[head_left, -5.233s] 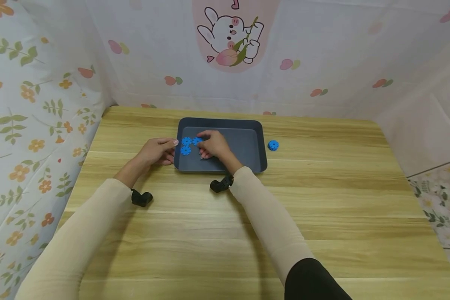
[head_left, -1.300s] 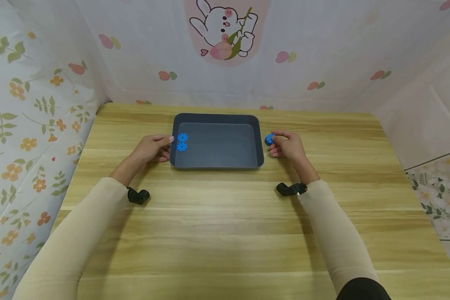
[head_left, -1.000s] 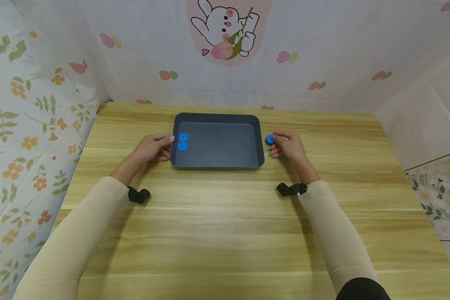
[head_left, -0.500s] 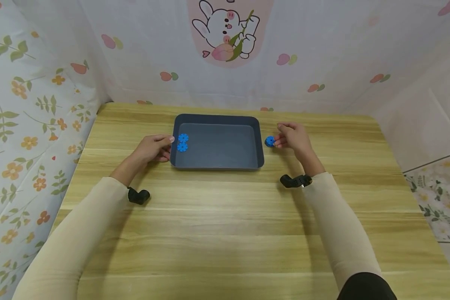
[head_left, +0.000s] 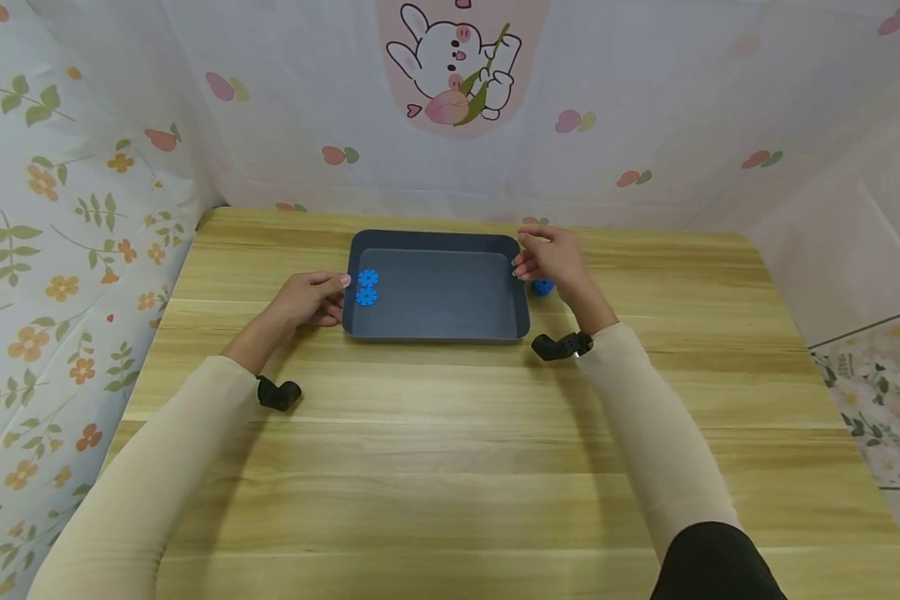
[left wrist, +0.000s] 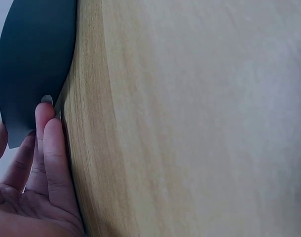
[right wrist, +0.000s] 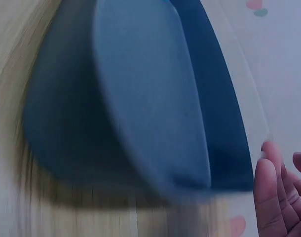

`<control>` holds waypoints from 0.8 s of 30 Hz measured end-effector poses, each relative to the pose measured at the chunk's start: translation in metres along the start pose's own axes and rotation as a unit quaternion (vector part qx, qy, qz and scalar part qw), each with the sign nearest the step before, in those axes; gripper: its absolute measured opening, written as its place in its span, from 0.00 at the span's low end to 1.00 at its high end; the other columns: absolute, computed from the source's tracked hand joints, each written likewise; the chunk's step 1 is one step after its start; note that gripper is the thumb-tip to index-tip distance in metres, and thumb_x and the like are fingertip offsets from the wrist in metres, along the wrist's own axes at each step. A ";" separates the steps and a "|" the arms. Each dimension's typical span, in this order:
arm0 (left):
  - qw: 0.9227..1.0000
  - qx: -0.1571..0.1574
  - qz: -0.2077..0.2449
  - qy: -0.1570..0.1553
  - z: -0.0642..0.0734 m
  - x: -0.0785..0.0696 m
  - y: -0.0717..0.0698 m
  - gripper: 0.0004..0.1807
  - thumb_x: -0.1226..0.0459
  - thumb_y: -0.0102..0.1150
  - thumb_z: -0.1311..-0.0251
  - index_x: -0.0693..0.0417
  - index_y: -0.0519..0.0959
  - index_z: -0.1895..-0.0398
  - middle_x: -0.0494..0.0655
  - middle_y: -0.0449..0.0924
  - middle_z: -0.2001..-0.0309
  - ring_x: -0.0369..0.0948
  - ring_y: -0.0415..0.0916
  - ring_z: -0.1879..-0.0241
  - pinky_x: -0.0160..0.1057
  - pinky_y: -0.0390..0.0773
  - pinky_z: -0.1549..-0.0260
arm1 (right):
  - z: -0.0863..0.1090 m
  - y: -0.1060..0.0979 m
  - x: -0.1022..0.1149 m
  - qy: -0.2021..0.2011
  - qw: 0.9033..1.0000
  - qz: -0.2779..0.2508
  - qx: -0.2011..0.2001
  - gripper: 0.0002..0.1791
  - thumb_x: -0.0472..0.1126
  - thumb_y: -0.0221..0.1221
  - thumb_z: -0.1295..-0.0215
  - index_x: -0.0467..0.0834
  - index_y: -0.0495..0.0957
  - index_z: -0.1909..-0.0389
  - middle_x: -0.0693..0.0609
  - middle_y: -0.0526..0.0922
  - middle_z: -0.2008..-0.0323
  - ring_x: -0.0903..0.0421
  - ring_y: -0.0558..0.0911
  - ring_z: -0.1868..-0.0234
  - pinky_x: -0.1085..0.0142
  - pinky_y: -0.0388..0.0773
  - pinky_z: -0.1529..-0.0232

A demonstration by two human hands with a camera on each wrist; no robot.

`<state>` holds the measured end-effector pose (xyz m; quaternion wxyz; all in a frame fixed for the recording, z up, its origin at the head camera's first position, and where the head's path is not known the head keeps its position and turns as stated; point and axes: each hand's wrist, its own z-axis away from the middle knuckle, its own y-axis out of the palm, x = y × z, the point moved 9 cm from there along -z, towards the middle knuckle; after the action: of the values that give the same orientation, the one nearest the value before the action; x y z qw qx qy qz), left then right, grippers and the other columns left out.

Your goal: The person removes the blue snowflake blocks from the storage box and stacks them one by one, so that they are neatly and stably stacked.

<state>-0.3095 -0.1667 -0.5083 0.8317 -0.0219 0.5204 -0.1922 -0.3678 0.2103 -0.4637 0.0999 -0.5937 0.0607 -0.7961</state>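
Note:
A dark grey rectangular tray (head_left: 450, 292) lies on the table. My left hand (head_left: 305, 300) grips its left wall, thumb at the rim; in the left wrist view, fingers (left wrist: 54, 153) press against the outer side of the tray (left wrist: 37, 59). Two blue notched plastic discs (head_left: 367, 277) lie one behind the other inside, by the left wall. Over the tray's right rim hovers my right hand (head_left: 557, 257), fingers loosely bent, with nothing seen in them. Beneath it, just right of the tray, sits a small stack of blue discs (head_left: 543, 287), partly hidden by the hand.
The wooden table (head_left: 420, 467) reaches back to a white printed cloth (head_left: 270, 125) hanging close behind the tray. Patterned cloth (head_left: 60, 275) also hangs along the left side. Black wrist cameras (head_left: 278, 393) are strapped to both wrists.
A third disc in the tray 5.2 seconds ago is gone from there. My right hand was at the stack, then lifted off and moved left to the tray's rim. My left hand stayed.

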 end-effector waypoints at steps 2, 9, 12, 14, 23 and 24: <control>1.000 0.000 -0.001 0.000 0.000 0.000 0.000 0.30 0.48 0.52 0.30 0.55 0.69 0.32 0.42 0.77 0.67 0.33 0.79 0.74 0.31 0.83 0.70 | -0.002 0.009 0.002 0.000 1.000 0.001 0.006 0.21 0.46 0.55 0.28 0.42 0.74 0.39 0.50 0.83 0.79 0.57 0.83 0.82 0.60 0.85 0.71; 1.000 0.002 -0.001 0.000 -0.001 0.000 0.000 0.30 0.48 0.52 0.30 0.55 0.69 0.32 0.42 0.77 0.67 0.33 0.79 0.74 0.31 0.83 0.70 | -0.008 0.042 0.011 -0.017 0.999 0.004 0.039 0.21 0.43 0.55 0.27 0.38 0.73 0.39 0.49 0.82 0.80 0.57 0.83 0.82 0.52 0.84 0.65; 1.000 0.005 0.000 -0.002 0.000 0.000 0.000 0.31 0.47 0.52 0.31 0.54 0.68 0.31 0.43 0.77 0.67 0.33 0.80 0.73 0.31 0.83 0.69 | -0.009 0.058 0.013 -0.018 0.998 0.003 0.054 0.21 0.42 0.55 0.27 0.37 0.73 0.38 0.48 0.82 0.79 0.57 0.83 0.82 0.52 0.84 0.65; 1.000 0.007 0.001 -0.003 0.001 0.000 0.000 0.31 0.47 0.52 0.31 0.54 0.68 0.31 0.43 0.77 0.66 0.33 0.80 0.73 0.31 0.83 0.69 | -0.010 0.068 0.014 -0.018 0.998 -0.002 0.062 0.21 0.42 0.55 0.27 0.36 0.72 0.38 0.48 0.82 0.79 0.56 0.83 0.82 0.52 0.84 0.65; 1.000 0.001 0.005 -0.004 0.000 0.001 0.000 0.30 0.48 0.52 0.30 0.55 0.69 0.31 0.42 0.77 0.68 0.32 0.79 0.74 0.30 0.83 0.70 | -0.014 0.110 0.020 -0.035 0.995 -0.015 0.087 0.19 0.41 0.55 0.27 0.38 0.74 0.40 0.47 0.81 0.78 0.56 0.82 0.82 0.53 0.84 0.67; 1.000 0.000 0.005 -0.005 -0.001 0.001 -0.001 0.30 0.48 0.52 0.30 0.54 0.69 0.31 0.42 0.77 0.68 0.32 0.79 0.74 0.30 0.83 0.71 | -0.015 0.115 0.019 -0.034 0.995 -0.014 0.092 0.19 0.41 0.55 0.27 0.38 0.75 0.40 0.47 0.81 0.78 0.56 0.82 0.82 0.53 0.84 0.68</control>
<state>-0.3099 -0.1675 -0.5093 0.8353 -0.0199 0.5163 -0.1878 -0.3772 0.0934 -0.4748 0.1450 -0.6094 -0.0243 -0.7791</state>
